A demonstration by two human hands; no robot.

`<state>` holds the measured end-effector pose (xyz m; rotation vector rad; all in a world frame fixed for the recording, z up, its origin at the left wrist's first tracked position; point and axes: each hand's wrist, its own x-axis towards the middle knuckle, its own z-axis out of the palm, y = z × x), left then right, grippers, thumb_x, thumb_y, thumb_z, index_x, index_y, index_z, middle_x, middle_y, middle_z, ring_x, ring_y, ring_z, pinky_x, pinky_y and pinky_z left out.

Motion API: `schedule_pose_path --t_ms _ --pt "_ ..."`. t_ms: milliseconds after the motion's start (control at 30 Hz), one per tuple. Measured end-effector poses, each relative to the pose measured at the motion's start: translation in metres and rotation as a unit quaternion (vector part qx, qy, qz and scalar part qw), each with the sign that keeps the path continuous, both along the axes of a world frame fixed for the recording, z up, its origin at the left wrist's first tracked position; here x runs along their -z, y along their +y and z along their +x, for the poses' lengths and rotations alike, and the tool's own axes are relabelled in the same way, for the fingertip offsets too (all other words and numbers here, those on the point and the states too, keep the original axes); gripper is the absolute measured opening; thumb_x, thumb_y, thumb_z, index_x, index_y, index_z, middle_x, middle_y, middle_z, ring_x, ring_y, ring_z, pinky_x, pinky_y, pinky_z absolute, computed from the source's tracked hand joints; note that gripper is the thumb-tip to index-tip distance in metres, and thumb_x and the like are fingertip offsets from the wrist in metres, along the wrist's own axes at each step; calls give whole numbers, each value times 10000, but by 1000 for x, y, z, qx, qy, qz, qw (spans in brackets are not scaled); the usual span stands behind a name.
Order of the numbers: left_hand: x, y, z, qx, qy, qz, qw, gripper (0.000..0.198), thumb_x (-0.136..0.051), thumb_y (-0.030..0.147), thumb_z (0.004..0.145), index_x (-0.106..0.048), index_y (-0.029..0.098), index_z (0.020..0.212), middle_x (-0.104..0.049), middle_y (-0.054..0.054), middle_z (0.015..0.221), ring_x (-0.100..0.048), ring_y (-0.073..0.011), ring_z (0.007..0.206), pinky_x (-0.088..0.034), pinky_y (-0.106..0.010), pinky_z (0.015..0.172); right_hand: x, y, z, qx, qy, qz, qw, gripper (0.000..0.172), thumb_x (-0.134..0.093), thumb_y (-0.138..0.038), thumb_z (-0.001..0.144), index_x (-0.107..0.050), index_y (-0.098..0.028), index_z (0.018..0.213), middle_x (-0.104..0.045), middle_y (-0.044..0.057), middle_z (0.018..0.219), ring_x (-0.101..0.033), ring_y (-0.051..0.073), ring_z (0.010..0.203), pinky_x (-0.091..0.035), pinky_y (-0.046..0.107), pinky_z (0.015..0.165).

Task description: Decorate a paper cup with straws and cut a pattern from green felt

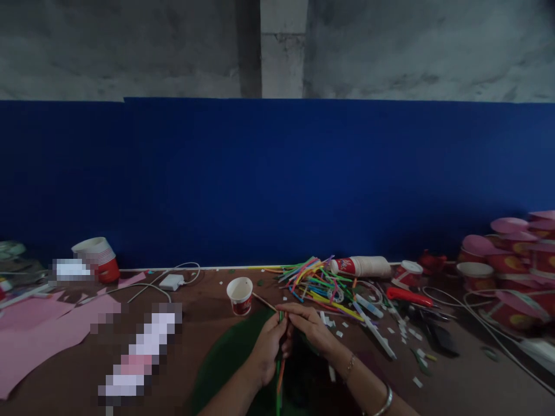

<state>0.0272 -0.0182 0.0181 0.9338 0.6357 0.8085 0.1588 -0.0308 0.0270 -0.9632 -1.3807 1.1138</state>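
Note:
My left hand is closed around a few thin pipe cleaners, green and orange, which hang below it toward the table edge. My right hand meets it from the right, fingers bent and fingertips pressed at the top of the same bundle. A thin brownish strand sticks out to the upper left of the fingers. Just beyond the hands stands a white and red paper cup, upright, with a small dark spot near its rim. The fingers hide the gripped part of the bundle.
A tangled pile of coloured pipe cleaners lies behind my right hand, beside a stack of paper cups on its side. Right of it are a red-handled tool and pink-topped cups. Pink paper and a white charger lie left.

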Motion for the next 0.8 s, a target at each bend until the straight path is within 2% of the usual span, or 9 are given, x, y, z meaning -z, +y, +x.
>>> schedule_pose_path --t_ms 200,367,467,567,667,733,800 --pt "-10 -4 2 16 57 -16 998 370 -571 530 761 -455 237 953 -423 99 523 -234 -19 324 -108 -162 351 -7 3 0 44 23 -46 998 405 -620 -496 724 -716 -172 948 -697 83 870 -609 223 845 -452 361 808" --pt "-10 -6 4 28 64 -3 998 392 -600 555 721 -461 199 809 -389 102 510 -184 -7 339 -78 -167 358 -10 6 2 58 1 -22 998 333 -669 -466 675 -747 -158 773 -701 93 903 -611 239 879 -439 357 838" --pt "-8 -7 6 33 57 -12 998 405 -623 550 704 -447 192 772 -395 98 512 -192 -6 348 -86 -170 364 -11 6 1 65 27 -40 997 269 -691 -423 649 -743 -160 677 -698 90 906 -608 235 874 -458 329 781" --pt "-6 -6 6 35 41 -32 998 403 -656 521 691 -442 185 751 -417 88 527 -208 -4 356 -83 -169 376 -11 5 -1 72 50 -77 993 240 -699 -394 629 -733 -157 639 -692 74 880 -599 185 731 -457 272 630" --pt "-4 -4 4 44 43 -31 998 391 -646 517 704 -454 181 760 -412 88 523 -208 -5 357 -77 -167 380 -10 6 -3 69 27 -103 992 268 -672 -394 653 -745 -149 735 -657 28 655 -499 110 521 -381 225 499" --pt "-4 -4 4 40 56 -21 997 400 -638 534 703 -454 183 758 -403 91 512 -219 -10 354 -81 -166 374 -9 6 -4 69 1 -108 992 300 -632 -405 691 -747 -145 786 -578 -12 501 -418 86 444 -338 215 462" --pt "-5 -5 4 34 71 -24 997 417 -625 562 697 -443 193 761 -399 95 500 -233 -17 349 -94 -167 365 -8 7 -5 68 -8 -102 992 304 -612 -408 706 -747 -143 769 -554 -19 471 -408 85 434 -337 215 463"
